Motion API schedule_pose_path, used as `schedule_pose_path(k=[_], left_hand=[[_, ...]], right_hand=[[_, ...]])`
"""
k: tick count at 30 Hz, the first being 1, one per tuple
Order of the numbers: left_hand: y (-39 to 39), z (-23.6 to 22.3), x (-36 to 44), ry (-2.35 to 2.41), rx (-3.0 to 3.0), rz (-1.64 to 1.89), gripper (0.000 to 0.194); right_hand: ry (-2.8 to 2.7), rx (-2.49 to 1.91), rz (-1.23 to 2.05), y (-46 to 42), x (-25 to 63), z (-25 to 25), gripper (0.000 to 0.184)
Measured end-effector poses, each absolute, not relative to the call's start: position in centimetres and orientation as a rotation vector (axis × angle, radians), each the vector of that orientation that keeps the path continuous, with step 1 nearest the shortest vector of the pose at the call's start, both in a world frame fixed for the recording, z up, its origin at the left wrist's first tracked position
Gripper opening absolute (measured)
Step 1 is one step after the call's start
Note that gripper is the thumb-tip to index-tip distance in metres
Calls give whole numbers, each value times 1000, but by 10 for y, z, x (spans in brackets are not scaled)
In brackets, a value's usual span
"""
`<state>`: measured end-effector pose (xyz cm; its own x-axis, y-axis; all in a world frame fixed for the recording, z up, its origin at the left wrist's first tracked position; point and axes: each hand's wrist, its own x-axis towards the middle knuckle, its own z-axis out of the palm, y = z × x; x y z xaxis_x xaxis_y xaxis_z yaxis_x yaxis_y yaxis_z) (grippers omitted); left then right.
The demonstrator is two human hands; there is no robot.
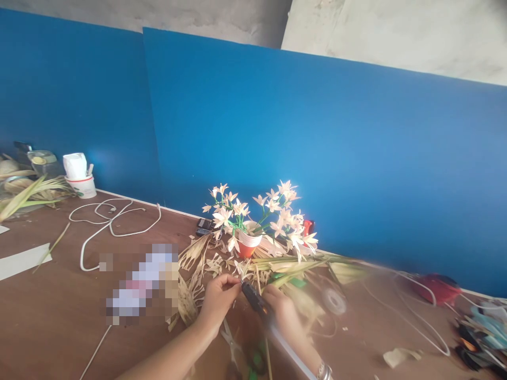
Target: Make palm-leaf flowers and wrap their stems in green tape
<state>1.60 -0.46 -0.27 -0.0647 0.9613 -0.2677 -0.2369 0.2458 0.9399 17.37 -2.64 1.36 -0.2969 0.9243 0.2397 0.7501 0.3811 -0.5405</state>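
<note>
My right hand [283, 311], slightly blurred, is closed around a black glue gun [253, 298] with a pale glue stick [291, 352] trailing from its back. The nozzle points at the fingertips of my left hand [219, 302], which are pinched together. What they hold is too small to make out; a pale leaf flower [242, 268] shows just beyond them. Behind both hands, a white and orange cup [249, 245] holds green stems with several cream flowers [222, 216]. Scissors [231, 340] lie under my left wrist, beside a thin stick [268, 361].
Dried leaf strips [188, 295] spread around the cup. To the right are a clear tape roll [334, 301], a red object [438, 288] and white cables [431, 330]. A white cable [114, 221] coils at left, near a white tub [82, 187]. A blue panel [317, 132] stands behind the table.
</note>
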Motion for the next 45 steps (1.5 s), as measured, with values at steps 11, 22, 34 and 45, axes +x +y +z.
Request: schedule_pose_path(k=[11, 22, 34, 45], left_hand=[[-2, -3, 15, 1183, 773, 1159, 21], [-1, -3, 15, 1165, 797, 1174, 19], [-3, -5, 15, 1127, 814, 1171, 20], [-6, 0, 13, 1025, 742, 1144, 25]], right_hand=[[-2152, -1400, 432, -24, 179, 7, 16], [-2153, -1372, 492, -26, 180, 11, 18], [-2097, -1398, 547, -29, 173, 18, 16], [-2041, -1296, 580, -26, 177, 11, 14]])
